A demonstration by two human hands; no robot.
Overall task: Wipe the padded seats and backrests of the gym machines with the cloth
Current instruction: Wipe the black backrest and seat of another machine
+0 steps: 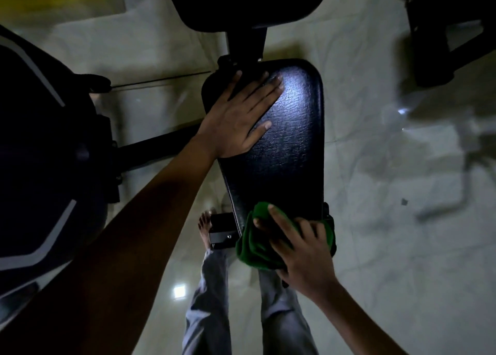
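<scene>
My right hand (pixel 300 250) presses the bunched green cloth (pixel 257 244) with curled fingers onto the black seat pad's (pixel 290 145) near end, my left hand (pixel 236 118) flat and steadying the far end; recommend long overlapping strokes forward.

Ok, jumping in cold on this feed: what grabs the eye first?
The green cloth stands out, bunched under the right hand at the near end of the black padded seat, bright against a dim scene. Next is the left hand, spread flat on the seat's far left part, beside a glare patch on the vinyl. Pale glossy floor tiles surround the seat.
</scene>
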